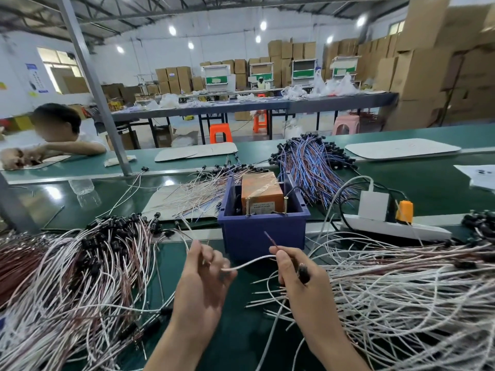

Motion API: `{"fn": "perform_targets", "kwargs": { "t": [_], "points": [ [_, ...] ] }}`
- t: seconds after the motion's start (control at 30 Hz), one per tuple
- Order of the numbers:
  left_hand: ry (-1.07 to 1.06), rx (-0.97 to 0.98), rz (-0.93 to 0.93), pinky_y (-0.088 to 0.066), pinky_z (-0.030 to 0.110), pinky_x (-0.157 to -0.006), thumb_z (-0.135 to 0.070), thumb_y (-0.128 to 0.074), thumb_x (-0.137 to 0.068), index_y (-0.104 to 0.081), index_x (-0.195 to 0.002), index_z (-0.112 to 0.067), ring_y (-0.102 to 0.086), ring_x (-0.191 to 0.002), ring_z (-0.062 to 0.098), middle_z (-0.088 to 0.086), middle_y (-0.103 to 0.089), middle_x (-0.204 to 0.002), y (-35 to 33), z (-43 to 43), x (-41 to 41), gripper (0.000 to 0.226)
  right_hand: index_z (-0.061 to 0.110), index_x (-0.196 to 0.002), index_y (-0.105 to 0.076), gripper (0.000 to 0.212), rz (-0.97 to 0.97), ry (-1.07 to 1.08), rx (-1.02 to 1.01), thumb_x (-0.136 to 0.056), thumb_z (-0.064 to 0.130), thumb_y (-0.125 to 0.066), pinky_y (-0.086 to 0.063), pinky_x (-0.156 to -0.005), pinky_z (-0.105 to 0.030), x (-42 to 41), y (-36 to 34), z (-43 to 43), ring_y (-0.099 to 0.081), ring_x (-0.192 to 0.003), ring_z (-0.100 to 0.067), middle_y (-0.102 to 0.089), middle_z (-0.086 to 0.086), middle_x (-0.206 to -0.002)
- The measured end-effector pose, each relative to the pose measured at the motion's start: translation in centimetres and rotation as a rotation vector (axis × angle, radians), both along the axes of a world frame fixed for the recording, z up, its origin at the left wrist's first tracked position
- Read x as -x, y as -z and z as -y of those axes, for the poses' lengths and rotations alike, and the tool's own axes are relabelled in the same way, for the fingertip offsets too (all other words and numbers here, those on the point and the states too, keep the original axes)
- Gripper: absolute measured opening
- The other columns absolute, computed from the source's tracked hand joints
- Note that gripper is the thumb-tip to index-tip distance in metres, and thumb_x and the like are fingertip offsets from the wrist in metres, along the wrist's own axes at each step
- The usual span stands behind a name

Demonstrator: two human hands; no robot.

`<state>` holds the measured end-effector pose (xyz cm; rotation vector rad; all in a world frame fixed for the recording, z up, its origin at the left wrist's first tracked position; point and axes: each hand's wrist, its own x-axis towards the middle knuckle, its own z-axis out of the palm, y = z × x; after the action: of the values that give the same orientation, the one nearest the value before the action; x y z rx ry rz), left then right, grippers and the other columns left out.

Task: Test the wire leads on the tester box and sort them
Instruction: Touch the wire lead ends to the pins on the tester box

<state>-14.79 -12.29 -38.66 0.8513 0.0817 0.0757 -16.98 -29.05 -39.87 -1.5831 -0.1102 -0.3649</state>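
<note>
Two bare hands are reaching in from the bottom edge and hovering low over a green worktop [241, 330] that is stretching across the whole view. On the right, a big tangled heap of white and pink leads [415, 290] is spilling over the worktop. On the left, a second heap of white and brown leads [80, 263] with black end parts is lying piled up. Farther back, right of centre, a bundle of blue and purple wires [313, 167] is fanning out. A blue bin [263, 231] is sitting in the middle, just beyond the hands, and a white power strip [396, 228] is lying to its right. Inside the bin an orange tester box [261, 191] is standing, with two brass posts [247, 207] rising at its front edge. Between the hands one wire lead [251, 262] is hanging in a shallow curve, clear of the tester box. The left hand [206, 274] is pinching its white end between thumb and fingers. The right hand [300, 274] is pinching its brown end, which is pointing up toward the bin, while the other fingers are curling round a small black part at the palm.
</note>
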Motion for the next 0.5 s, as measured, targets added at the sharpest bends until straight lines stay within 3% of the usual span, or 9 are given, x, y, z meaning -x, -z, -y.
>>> {"fn": "perform_targets", "kwargs": {
  "t": [0.1,0.23,0.37,0.5],
  "points": [
    [-0.04,-0.248,0.079,-0.04,0.035,-0.062,-0.047,-0.048,-0.094,-0.045,-0.057,-0.025,-0.037,-0.052,0.014,-0.002,-0.032,-0.056,0.6,1.2,0.2,0.044,0.044,-0.097,-0.072,0.023,0.005,0.087,-0.077,-0.092,0.05,-0.051,-0.033,-0.048,-0.015,-0.2,-0.1,0.2,-0.04,-0.052,-0.003,-0.052,0.008,-0.06],
    [-0.13,-0.608,0.165,-0.042,0.043,-0.066,-0.048,-0.042,-0.093,-0.051,-0.066,-0.017,-0.042,-0.058,0.015,0.002,-0.041,-0.063,1.6,2.1,1.0,0.042,0.035,-0.104,-0.071,0.022,0.005,0.147,-0.148,-0.099,0.04,-0.05,-0.034,-0.047,-0.015,-0.5,-0.1,0.3,-0.04,-0.049,-0.003,-0.056,0.006,-0.06],
    [-0.165,-0.78,0.238,-0.036,0.037,-0.056,-0.055,-0.039,-0.087,-0.043,-0.066,-0.016,-0.035,-0.056,0.011,-0.003,-0.037,-0.061,1.5,3.1,1.7,0.044,0.034,-0.109,-0.067,0.018,0.019,0.183,-0.187,-0.101,0.037,-0.052,-0.043,-0.057,-0.01,-1.1,-0.2,0.3,-0.052,-0.054,-0.002,-0.066,0.003,-0.064],
    [-0.176,-0.881,0.27,-0.032,0.034,-0.056,-0.054,-0.037,-0.087,-0.037,-0.063,-0.017,-0.033,-0.057,0.013,-0.002,-0.035,-0.059,1.3,3.5,2.1,0.045,0.028,-0.11,-0.056,0.017,0.035,0.2,-0.199,-0.1,0.041,-0.051,-0.04,-0.055,-0.016,-1.8,-0.4,0.0,-0.045,-0.047,0.0,-0.071,0.001,-0.071]
  ]
}}
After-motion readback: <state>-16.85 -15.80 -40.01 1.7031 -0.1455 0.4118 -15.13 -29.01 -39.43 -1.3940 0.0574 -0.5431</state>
